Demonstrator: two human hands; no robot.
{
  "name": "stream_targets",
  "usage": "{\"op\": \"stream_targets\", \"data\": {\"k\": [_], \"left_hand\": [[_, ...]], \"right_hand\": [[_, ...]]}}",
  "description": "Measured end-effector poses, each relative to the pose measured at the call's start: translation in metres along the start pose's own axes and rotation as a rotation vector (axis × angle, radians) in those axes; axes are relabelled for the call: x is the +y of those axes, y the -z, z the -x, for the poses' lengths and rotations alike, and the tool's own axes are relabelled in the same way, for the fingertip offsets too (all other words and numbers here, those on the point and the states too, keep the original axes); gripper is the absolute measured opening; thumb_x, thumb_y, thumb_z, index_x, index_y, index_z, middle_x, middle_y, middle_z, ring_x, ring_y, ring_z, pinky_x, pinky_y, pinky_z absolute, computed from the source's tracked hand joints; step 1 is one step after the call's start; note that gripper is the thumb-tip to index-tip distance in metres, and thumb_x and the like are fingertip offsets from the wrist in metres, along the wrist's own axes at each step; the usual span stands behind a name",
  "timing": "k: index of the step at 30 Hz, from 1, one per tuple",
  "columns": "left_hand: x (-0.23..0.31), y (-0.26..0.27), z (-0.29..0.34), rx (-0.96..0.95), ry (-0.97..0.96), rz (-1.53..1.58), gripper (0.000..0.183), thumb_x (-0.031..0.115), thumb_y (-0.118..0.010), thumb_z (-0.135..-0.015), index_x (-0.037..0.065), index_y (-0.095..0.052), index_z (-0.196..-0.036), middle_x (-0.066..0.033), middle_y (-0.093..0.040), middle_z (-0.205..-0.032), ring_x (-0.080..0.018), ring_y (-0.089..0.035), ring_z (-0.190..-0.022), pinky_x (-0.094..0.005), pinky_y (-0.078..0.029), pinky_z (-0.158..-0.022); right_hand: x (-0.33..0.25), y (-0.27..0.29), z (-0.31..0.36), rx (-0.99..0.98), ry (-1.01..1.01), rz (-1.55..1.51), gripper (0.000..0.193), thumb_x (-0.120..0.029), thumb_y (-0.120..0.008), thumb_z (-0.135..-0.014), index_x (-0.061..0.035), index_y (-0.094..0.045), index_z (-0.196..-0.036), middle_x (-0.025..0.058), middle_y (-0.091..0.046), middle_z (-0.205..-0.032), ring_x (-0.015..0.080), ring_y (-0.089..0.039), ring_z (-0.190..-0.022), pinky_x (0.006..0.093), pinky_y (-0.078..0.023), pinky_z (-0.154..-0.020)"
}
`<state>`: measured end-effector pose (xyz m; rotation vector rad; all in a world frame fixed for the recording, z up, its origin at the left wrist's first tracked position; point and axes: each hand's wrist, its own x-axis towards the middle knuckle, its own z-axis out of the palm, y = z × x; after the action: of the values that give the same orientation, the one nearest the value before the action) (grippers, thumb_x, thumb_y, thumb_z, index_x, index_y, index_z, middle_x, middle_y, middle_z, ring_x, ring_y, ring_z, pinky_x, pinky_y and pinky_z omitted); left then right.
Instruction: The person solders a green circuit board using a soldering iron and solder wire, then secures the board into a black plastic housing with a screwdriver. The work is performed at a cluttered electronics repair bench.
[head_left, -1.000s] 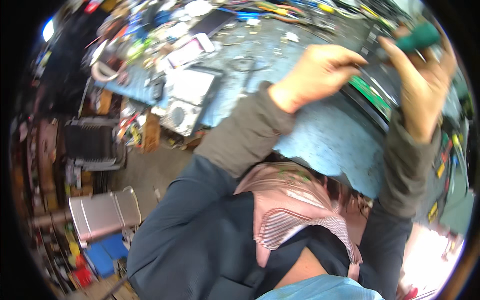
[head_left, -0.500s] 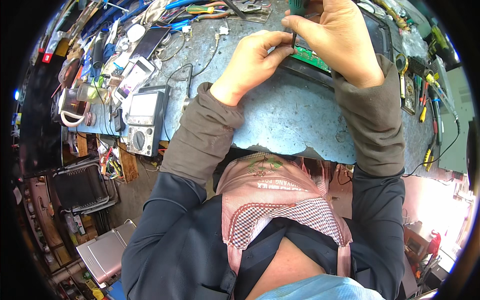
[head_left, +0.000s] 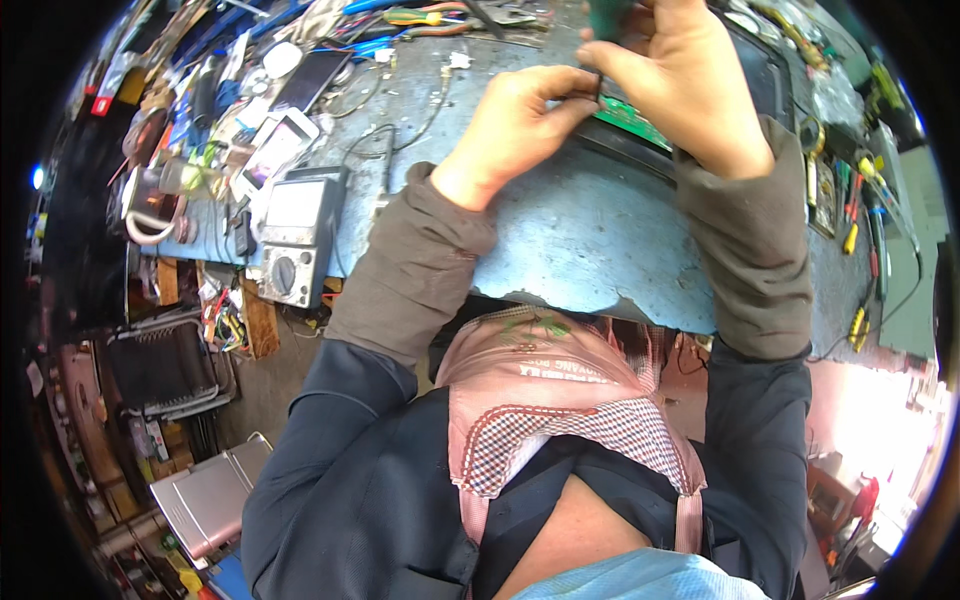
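Near the top of the view, a screwdriver (head_left: 607, 20) with a green handle and a dark shaft stands roughly upright, its handle blurred. Wrapped around the handle are the closed fingers of my right hand (head_left: 695, 95). My left hand (head_left: 520, 125) pinches thumb and forefinger at the lower shaft; the tip is hidden behind those fingers. Just beneath lies a green circuit board (head_left: 635, 122) set along the near edge of a black frame (head_left: 640, 150). My right hand covers part of the board.
A multimeter (head_left: 293, 240) stands left of my left forearm. Beyond it lie a white phone (head_left: 280, 150), a clear mug (head_left: 150, 205) and tangled cables. Pliers (head_left: 435, 30) and other tools crowd the far edge. Screwdrivers (head_left: 852, 215) lie at the right on the blue bench (head_left: 580, 240).
The view has shifted slightly, so the bench things appear a little to the right and lower. Both hands stay at the screwdriver over the board; its handle is now blurred.
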<state>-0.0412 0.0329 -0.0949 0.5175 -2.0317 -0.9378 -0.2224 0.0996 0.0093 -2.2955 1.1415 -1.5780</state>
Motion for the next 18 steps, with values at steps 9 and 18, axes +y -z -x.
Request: {"op": "stream_targets", "data": {"k": [9, 18], "left_hand": [[0.005, 0.001, -0.002, 0.035, -0.091, -0.074, 0.024, 0.007, -0.078, -0.092, 0.001, -0.08, -0.116, -0.0163, -0.082, -0.105, -0.0272, -0.081, -0.1, -0.038, -0.063, -0.091], [-0.009, -0.002, -0.008, 0.236, 0.003, 0.088, 0.025, 0.002, -0.072, -0.091, -0.003, -0.077, -0.115, -0.0132, -0.08, -0.102, -0.0199, -0.077, -0.094, -0.0353, -0.062, -0.086]], "right_hand": [[-0.004, 0.001, 0.004, -0.046, -0.15, -0.26, 0.081, 0.019, -0.062, -0.089, -0.0134, -0.043, -0.161, 0.0114, -0.066, -0.135, 0.0218, -0.068, -0.125, 0.0361, -0.057, -0.108], [-0.006, -0.002, 0.001, 0.06, -0.114, 0.056, 0.078, 0.016, -0.067, -0.09, -0.01, -0.047, -0.161, 0.0102, -0.066, -0.141, 0.0175, -0.07, -0.12, 0.0302, -0.057, -0.102]]}}
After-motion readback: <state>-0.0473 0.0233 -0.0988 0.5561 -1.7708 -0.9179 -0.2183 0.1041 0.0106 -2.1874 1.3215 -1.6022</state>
